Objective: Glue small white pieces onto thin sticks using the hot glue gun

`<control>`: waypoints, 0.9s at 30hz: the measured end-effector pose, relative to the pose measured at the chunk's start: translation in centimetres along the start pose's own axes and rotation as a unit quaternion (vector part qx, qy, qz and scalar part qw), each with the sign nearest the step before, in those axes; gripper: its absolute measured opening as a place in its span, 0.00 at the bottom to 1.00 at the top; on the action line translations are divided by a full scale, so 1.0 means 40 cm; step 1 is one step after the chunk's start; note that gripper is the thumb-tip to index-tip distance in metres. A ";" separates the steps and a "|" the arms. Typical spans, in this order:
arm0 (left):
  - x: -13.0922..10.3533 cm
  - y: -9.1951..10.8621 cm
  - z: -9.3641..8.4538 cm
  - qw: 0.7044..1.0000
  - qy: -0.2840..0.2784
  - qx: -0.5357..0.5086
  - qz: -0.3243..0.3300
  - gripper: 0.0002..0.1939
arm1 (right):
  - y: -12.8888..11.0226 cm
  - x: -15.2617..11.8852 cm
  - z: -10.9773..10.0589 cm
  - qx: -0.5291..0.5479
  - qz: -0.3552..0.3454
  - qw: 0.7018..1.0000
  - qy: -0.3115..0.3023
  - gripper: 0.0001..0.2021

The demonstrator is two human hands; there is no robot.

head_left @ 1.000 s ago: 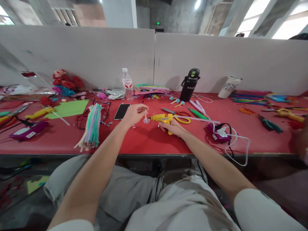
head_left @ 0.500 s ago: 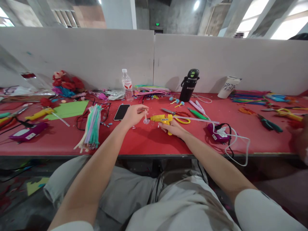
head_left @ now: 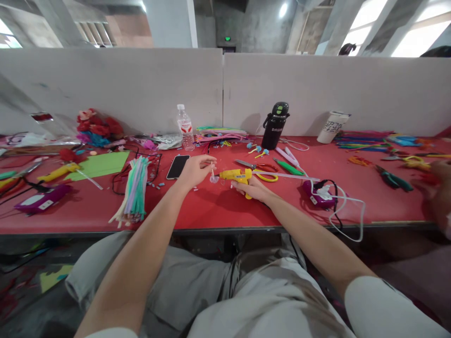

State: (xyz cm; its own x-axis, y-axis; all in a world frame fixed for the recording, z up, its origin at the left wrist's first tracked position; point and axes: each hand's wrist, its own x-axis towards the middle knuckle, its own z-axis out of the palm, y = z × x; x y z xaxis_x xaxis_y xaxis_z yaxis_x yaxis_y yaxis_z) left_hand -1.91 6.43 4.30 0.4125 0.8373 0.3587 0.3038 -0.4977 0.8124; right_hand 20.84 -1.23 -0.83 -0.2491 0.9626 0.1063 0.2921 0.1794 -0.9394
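Note:
My right hand (head_left: 248, 187) is wrapped round the grip of a yellow hot glue gun (head_left: 235, 174), with a long glue stick (head_left: 282, 174) running out of its rear to the right. The gun's nozzle points left, at or very near a small pale purple piece (head_left: 213, 179) on a thin stem. My left hand (head_left: 199, 168) pinches that stem from above with its fingertips. Whether the nozzle touches the piece I cannot tell. Scissors (head_left: 266, 176) with red and yellow handles lie just beyond the gun. A phone (head_left: 178, 166) rests left of my left hand.
A bundle of pastel pipe cleaners (head_left: 134, 190) stands at the left. Behind are a plastic bottle (head_left: 185, 129), a black flask (head_left: 275, 126) and small blue-topped pieces (head_left: 261, 152). A purple power strip (head_left: 319, 195) with cables sits right; another person's hand (head_left: 440, 173) is at the far right.
The view has shifted slightly. Both hands hold nearly the same pose, with the nozzle still beside the purple piece. The other person's hand at the far right has moved a little.

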 end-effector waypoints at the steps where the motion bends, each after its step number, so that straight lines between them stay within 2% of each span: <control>1: 0.000 0.000 -0.001 1.000 0.000 -0.001 0.000 0.12 | 0.000 0.000 0.000 0.001 -0.002 1.000 -0.001 0.19; 12: 0.006 0.004 -0.023 0.999 0.030 -0.010 -0.006 0.13 | 0.001 -0.002 0.000 -0.019 -0.003 1.000 -0.003 0.19; 14: 0.008 0.007 -0.042 0.999 0.048 -0.006 0.007 0.13 | 0.004 -0.001 -0.005 -0.026 -0.021 0.999 0.028 0.18; 18: 0.010 0.015 -0.089 0.995 0.094 0.016 0.028 0.14 | 0.013 0.010 -0.040 -0.099 -0.058 0.984 0.134 0.20; 21: 0.012 0.017 -0.112 0.994 0.100 0.010 0.030 0.15 | 0.019 0.024 -0.076 -0.233 0.012 0.958 0.168 0.17; 24: 0.017 0.011 -0.119 0.995 0.098 -0.009 0.024 0.16 | 0.023 0.025 -0.100 -0.339 0.110 0.921 0.159 0.16; 27: 0.020 0.002 -0.118 0.995 0.096 -0.003 0.024 0.15 | 0.029 -0.003 -0.109 -0.363 0.110 0.911 0.163 0.18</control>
State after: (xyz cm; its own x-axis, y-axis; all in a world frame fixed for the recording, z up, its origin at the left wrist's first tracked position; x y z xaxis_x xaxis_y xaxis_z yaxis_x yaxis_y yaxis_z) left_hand -5.60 8.13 6.82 0.2539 0.8408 0.4782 0.2816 -0.5372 0.7951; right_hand 25.22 -0.26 -0.51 0.1409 0.9795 0.1442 0.8654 -0.0511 -0.4985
